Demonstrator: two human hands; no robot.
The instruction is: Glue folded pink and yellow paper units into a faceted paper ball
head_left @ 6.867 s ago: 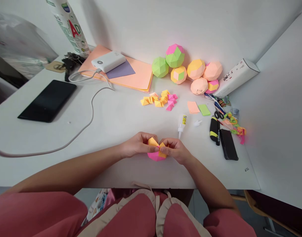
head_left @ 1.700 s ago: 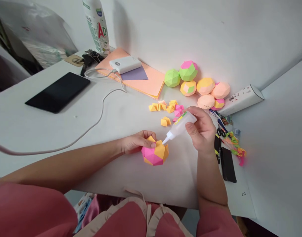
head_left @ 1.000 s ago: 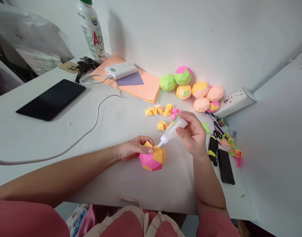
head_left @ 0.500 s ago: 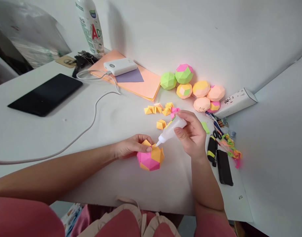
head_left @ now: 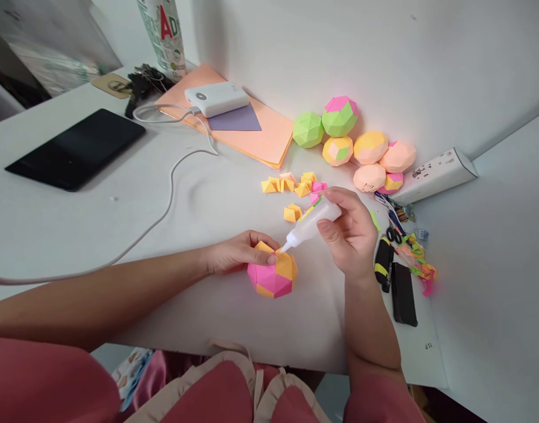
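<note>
While a pink and orange paper ball (head_left: 273, 281) is held, a glue bottle (head_left: 312, 223) is tipped to its top.
By the left hand (head_left: 240, 252), the ball is pinched between thumb and fingers near the front edge of the table (head_left: 225, 323). The bottle, seen lying down seconds ago, is now gripped by the right hand (head_left: 352, 234), nozzle (head_left: 285, 246) at an orange flap (head_left: 287, 265), so gluing seems to be under way. Any squeeze cannot be told.

folded paper pieces (head_left: 303, 188) lie on the table (head_left: 234, 205) behind the held paper ball (head_left: 273, 283), tablet (head_left: 77, 150) way off left, scissors (head_left: 394, 235) over right
</note>
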